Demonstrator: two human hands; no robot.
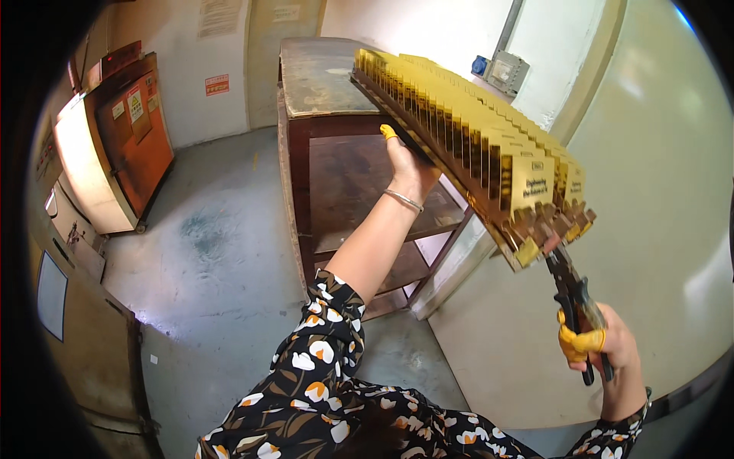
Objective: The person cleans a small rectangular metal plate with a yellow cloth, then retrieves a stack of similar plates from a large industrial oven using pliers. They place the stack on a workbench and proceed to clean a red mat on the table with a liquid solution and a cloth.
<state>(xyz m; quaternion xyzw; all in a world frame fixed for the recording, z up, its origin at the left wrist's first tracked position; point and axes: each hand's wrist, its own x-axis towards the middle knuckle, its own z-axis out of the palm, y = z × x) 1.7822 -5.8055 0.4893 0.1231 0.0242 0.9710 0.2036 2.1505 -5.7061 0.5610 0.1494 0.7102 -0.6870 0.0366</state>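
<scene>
A long dark metal rack (468, 200) is held up in front of me at a slant. Rows of thin, shiny gold-coloured plates (459, 99) stand upright along it, with dark print on the nearest ones. My left hand (411, 170) supports the rack from beneath near its middle; a yellow cover sits on the thumb, and the other fingers are hidden under the rack. Black-handled pliers (567, 287) are wrapped in my right hand (600, 344), whose fingers have yellow covers. The pliers' jaws meet the rack's near end, among several small metal blocks (547, 226).
A worn wooden shelf unit (321, 99) stands ahead, partly behind the rack. Far left is an orange-fronted oven-like cabinet (134, 138); a brown cabinet (84, 329) is at the lower left. Grey floor (206, 252) lies between. A grey socket box (506, 73) and pale panel (642, 191) are right.
</scene>
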